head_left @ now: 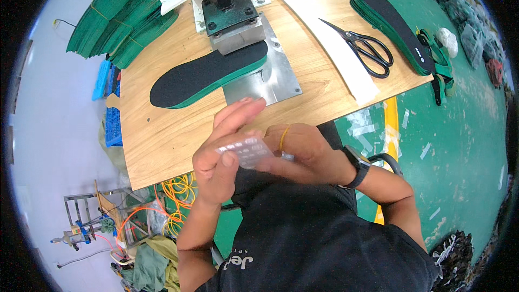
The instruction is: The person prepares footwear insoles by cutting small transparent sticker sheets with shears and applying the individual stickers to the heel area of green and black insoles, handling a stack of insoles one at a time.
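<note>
Wooden worktable stands on a green floor, and the person sits at its near edge. Both hands are raised together above this edge. The left hand holds one small clear plastic sheet with rows of small bumps; its thumb presses on the sheet from the near side and its fingers are stretched flat behind it. The right hand is closed around the other end of the same sheet, and a yellow rubber band lies over its fingers. One black watch is on the right wrist.

On the table I count one single black insole with green edge, lying partly on one metal plate under one press machine. One pair of black scissors lies beside one long white strip. One stack of insoles is at the right corner, well apart from the hands. Piles of green sheets lie at the far left. Orange cables hang below the table. The hands cover part of the table edge.
</note>
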Demonstrator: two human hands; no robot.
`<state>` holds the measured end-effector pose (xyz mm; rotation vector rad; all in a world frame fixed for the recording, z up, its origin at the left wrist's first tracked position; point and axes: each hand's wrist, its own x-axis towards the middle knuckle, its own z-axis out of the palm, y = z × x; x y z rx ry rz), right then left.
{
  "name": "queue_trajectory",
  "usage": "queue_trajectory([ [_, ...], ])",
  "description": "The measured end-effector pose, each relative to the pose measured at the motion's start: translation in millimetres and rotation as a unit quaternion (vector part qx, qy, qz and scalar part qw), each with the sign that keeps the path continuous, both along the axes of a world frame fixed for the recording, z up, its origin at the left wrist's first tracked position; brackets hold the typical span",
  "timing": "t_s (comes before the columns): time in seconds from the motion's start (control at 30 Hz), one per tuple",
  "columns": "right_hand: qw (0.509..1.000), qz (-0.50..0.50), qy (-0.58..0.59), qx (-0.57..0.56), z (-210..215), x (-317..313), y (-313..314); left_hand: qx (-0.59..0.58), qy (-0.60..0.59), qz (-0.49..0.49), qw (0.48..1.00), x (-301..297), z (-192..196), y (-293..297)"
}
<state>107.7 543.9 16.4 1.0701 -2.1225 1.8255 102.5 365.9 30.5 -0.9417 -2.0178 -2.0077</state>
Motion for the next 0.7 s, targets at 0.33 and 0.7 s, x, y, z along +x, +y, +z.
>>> queue_trajectory([
  [0.33,0.912,-0.133,-0.377,-0.093,-8,-55,-18,-0.336,0.149,0.182,0.912,-114,18,-61],
  [0.7,0.857,-0.119,-0.471,-0.174,-16,-92,-22,-0.521,0.091,0.124,0.84,-153,3,-63],
])
